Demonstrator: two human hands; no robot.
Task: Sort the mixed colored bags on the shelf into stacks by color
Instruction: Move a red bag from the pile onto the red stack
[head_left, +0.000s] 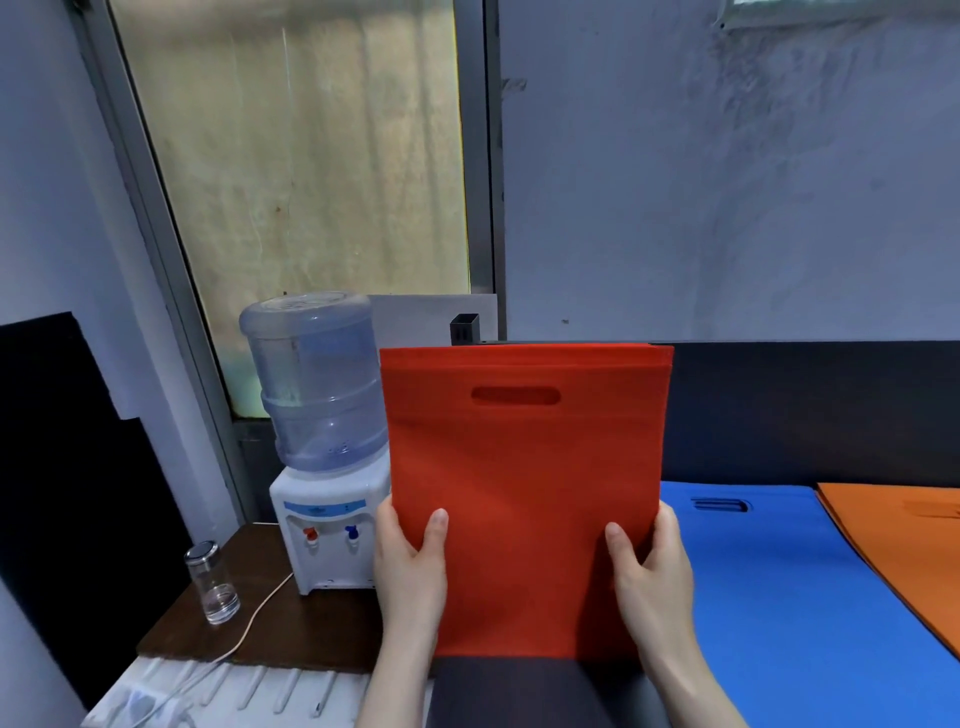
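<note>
Since the red bag (524, 467) is held upright in front of the person, just left of the blue stack (769, 571) with the orange stack (904, 540) beyond, it probably needs a pile of its own; no red pile shows. It is best kept flat, lowered bottom edge first and squared at the corners. The left grip (410, 566) pinches the lower left edge, thumb on the front face and fingers hidden behind. The right grip (654, 566) mirrors it on the lower right edge. Both are narrow, clamped on the fabric.
</note>
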